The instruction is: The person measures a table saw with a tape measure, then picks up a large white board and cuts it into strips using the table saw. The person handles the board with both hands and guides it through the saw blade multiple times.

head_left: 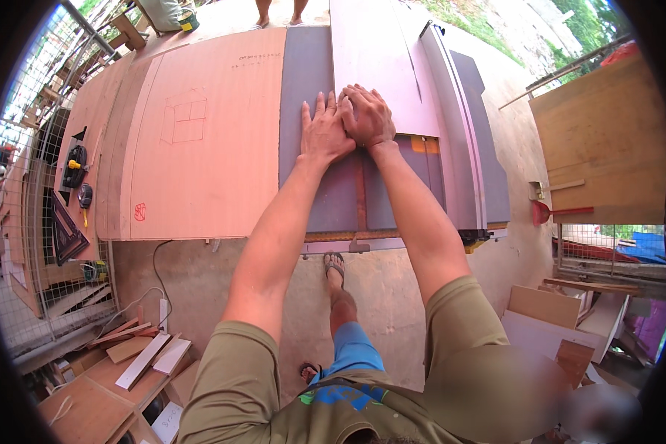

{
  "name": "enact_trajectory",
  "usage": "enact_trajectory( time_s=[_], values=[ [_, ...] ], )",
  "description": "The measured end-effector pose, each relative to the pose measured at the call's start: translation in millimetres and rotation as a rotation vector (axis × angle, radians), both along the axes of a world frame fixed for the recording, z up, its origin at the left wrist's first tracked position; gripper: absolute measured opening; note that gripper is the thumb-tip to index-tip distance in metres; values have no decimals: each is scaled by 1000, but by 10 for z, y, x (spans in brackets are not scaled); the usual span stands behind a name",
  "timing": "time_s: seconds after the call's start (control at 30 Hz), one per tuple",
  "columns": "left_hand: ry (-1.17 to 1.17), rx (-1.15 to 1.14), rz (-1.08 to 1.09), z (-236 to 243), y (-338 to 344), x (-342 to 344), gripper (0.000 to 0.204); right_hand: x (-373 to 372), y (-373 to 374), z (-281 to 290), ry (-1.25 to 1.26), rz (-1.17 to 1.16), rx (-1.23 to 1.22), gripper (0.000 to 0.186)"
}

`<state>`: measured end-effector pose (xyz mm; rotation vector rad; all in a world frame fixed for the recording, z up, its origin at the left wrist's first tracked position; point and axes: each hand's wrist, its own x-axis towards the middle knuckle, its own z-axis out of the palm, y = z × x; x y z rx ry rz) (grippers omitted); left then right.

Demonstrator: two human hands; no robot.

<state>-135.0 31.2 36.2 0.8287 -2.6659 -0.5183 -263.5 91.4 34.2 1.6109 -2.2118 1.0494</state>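
Note:
A pale pinkish-white board [377, 55] lies flat on the dark grey top of a table saw [311, 196], running toward the far edge. My left hand [324, 133] is spread, fingers stretched forward, at the board's near left corner and on the saw top beside it. My right hand [370, 117] rests on the board's near end, fingers loosely bent and slightly apart, overlapping my left thumb. Right of the board runs the long metal rip fence [459, 140]. An orange throat plate [422, 144] shows just below the board's near edge; my hands hide the near left corner.
To the left adjoins a wooden worktop [214, 170] with pencil marks, carrying a tape measure [86, 195], a black tool [74, 164] and a set square [68, 233]. Offcuts [144, 362] lie low on both sides. Another person's feet [277, 22] stand beyond the table.

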Motion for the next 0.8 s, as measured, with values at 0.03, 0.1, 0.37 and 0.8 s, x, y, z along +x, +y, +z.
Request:
enact_trajectory(
  time_s=[0.03,0.1,0.37,0.8],
  values=[
    [4,1,0,-4,-2,-5,89,-4,-3,-4,-2,-5,4,39],
    [17,0,3,-1,-22,-25,89,-17,-23,-2,1,-1,-7,39],
    [-4,22,9,-2,-56,-76,89,-62,-70,-11,-20,-6,-2,39],
    [5,2,18,-50,-107,-117,89,-121,-139,-43,-3,-2,-24,37]
  ],
)
